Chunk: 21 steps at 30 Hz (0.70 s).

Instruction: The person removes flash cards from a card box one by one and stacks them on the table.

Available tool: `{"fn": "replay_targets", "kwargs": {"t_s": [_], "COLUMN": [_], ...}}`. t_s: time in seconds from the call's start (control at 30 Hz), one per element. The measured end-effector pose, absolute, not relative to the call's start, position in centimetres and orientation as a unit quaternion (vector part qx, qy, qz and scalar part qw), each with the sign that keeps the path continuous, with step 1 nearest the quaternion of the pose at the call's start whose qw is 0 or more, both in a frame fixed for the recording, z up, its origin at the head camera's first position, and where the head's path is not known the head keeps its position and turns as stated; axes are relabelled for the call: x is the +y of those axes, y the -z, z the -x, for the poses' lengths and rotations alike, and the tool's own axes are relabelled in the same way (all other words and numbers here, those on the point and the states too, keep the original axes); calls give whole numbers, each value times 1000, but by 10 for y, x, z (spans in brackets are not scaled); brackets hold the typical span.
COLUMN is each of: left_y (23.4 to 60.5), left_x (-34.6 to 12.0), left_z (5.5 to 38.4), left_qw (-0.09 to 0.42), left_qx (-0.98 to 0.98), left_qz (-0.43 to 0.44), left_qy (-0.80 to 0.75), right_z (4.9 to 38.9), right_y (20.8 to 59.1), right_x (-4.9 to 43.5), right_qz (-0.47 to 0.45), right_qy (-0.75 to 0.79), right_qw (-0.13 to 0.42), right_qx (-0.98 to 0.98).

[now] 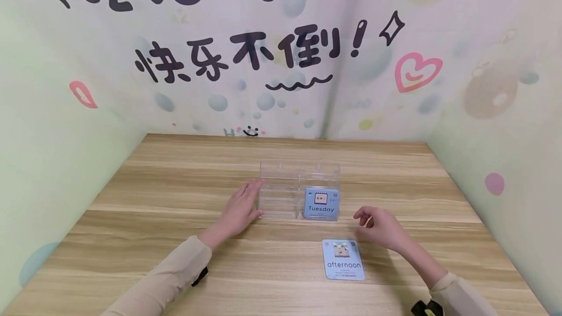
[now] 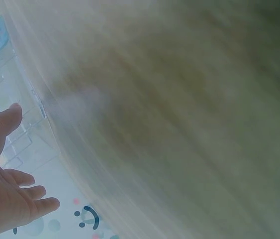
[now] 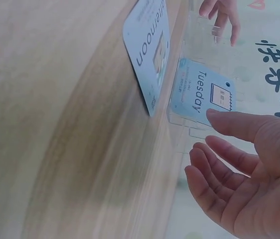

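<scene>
A clear plastic two-column card holder stands upright on the table. In its lower right compartment sits a light blue card reading "Tuesday", with a small calendar picture. My left hand is at the holder's left side, fingers extended along that edge and thumb near the lower front corner. Right of the holder, my right hand hovers with loosely bent fingers and nothing in them. Closer to me, a blue card reading "afternoon" lies face up on the table, just left of and below the right hand.
The wood-grain table reaches back to a printed cloth backdrop with large black characters. Pale walls with coloured spots rise on both sides. Dark straps show at the sleeves.
</scene>
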State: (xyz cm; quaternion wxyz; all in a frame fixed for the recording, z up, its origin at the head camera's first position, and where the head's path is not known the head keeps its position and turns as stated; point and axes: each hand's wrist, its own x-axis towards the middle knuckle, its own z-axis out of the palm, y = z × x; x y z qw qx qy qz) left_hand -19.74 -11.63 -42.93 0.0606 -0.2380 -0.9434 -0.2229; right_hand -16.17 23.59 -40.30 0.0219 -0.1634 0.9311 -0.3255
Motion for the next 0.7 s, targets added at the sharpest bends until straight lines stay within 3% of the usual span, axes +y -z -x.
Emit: {"fn": "replay_targets", "kwargs": {"t_s": [0.3, 0.7], "left_y": [429, 431], "left_x": [-116, -117], "left_z": [198, 198], "left_qw": [59, 56], "left_qx": [-944, -945], "left_qz": [236, 236], "left_qy": [222, 222], "right_z": [171, 183], "right_y": [400, 396], "right_x": [230, 224], "right_qz": [154, 171], "right_qy": [309, 321], "right_qw": [-24, -35], "right_qx": [938, 931]}}
